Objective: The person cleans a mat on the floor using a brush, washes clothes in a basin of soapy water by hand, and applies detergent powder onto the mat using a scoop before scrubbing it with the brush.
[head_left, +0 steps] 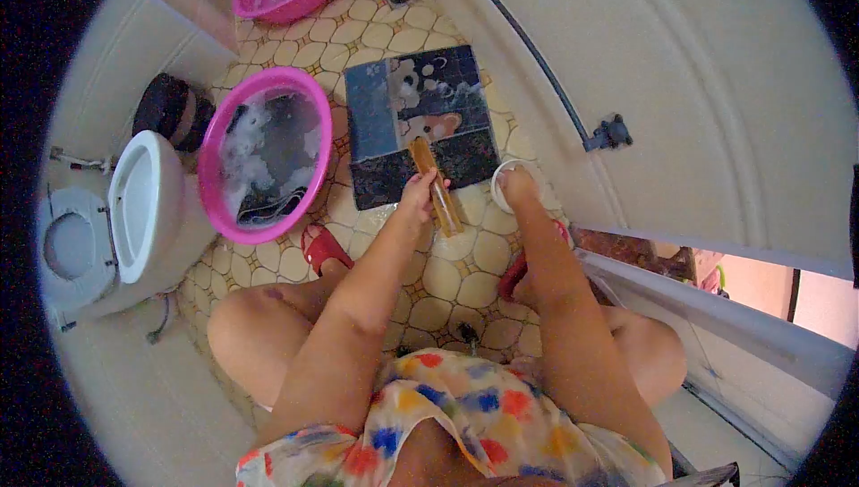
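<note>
My left hand (pixel 418 197) is closed around a long, narrow yellow-brown bar (pixel 446 209), whose exact kind I cannot make out. Its far end rests over the lower part of a dark mat (pixel 371 111) with a cartoon bear print, lying flat on the floor with some suds on it. To the right of the mat, my right hand (pixel 521 187) reaches down into a small white tub (pixel 497 184). Its fingertips are hidden inside the tub, so whether they grip anything does not show.
A pink basin (pixel 208 169) of soapy water and dark cloth stands left of the mat. Another pink basin (pixel 304 5) sits farther back. A toilet (pixel 76 241), a sink (pixel 143 205) and a dark bin-like object (pixel 164 111) line the left. A hose (pixel 528 44) runs along the right wall.
</note>
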Tool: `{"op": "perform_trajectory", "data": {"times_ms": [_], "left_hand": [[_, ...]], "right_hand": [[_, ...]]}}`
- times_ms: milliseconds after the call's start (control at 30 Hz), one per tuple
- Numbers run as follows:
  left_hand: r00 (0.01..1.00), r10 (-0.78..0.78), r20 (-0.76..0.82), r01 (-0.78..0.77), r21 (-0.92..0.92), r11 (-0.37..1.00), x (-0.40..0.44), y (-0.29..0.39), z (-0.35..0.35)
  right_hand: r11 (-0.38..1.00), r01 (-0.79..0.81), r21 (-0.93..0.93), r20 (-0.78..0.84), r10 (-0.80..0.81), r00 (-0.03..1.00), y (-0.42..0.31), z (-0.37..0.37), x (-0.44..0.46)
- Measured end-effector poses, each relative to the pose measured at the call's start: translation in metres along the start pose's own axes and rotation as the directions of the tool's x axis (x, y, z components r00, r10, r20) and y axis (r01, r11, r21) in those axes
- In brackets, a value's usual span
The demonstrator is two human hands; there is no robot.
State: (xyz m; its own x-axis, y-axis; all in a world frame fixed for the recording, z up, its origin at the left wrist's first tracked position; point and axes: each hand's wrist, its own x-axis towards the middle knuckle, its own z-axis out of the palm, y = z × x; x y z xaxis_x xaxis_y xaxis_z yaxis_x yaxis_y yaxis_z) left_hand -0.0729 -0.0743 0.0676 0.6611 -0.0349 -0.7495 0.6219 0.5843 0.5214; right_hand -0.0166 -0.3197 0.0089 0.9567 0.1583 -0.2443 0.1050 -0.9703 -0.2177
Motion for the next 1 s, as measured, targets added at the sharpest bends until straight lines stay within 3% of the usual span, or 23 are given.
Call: {"op": "perform_trajectory", "data": {"times_ms": [133, 267, 367, 533, 633, 733, 800, 867, 933, 1000], "left_hand": [[0.982, -0.026, 0.187, 0.054, -0.143, 0.988, 0.016, -0.019, 0.005], [0.939, -0.182, 0.292, 0.241, -0.182, 0.953, 0.021, -0.038, 0.031], [0.959, -0.159, 0.234, 0.176, -0.057, 0.983, 0.003, -0.042, 0.052], [0.962, -0.154, 0.226, 0.178, -0.089, 0.98, 0.0, -0.052, 0.051], [0.967, -0.167, 0.195, 0.193, -0.122, 0.974, -0.005, -0.05, 0.053], [0.959, -0.183, 0.215, 0.21, -0.109, 0.972, -0.001, -0.051, 0.049], [0.957, -0.183, 0.223, 0.212, -0.11, 0.971, 0.003, -0.052, 0.046], [0.969, -0.16, 0.187, 0.184, -0.119, 0.976, 0.006, -0.052, 0.043], [0.985, -0.085, 0.15, 0.098, -0.085, 0.992, 0.018, -0.05, 0.037], [0.993, 0.045, 0.11, -0.044, -0.012, 0.999, 0.033, -0.04, 0.03]], "right_hand": [[0.999, -0.001, 0.044, -0.072, 0.004, 0.997, 0.004, -0.007, -0.008], [0.982, -0.015, 0.188, -0.036, 0.022, 0.999, -0.004, -0.04, -0.022], [0.977, 0.068, 0.2, -0.023, -0.065, 0.998, 0.008, -0.037, -0.024], [0.983, 0.116, 0.143, 0.114, -0.132, 0.985, 0.0, -0.023, -0.023], [0.97, 0.174, 0.17, 0.049, -0.184, 0.982, 0.001, -0.01, -0.016], [0.93, -0.119, 0.347, 0.324, 0.001, 0.946, 0.014, -0.004, -0.004], [0.93, 0.064, 0.362, 0.06, -0.092, 0.994, 0.025, 0.002, -0.004], [0.835, -0.061, 0.546, 0.034, 0.051, 0.998, 0.035, 0.004, -0.003], [0.441, -0.453, 0.775, 0.339, 0.316, 0.886, 0.009, -0.055, -0.014], [0.268, -0.479, 0.836, 0.382, 0.343, 0.858, 0.012, -0.072, -0.016]]}}
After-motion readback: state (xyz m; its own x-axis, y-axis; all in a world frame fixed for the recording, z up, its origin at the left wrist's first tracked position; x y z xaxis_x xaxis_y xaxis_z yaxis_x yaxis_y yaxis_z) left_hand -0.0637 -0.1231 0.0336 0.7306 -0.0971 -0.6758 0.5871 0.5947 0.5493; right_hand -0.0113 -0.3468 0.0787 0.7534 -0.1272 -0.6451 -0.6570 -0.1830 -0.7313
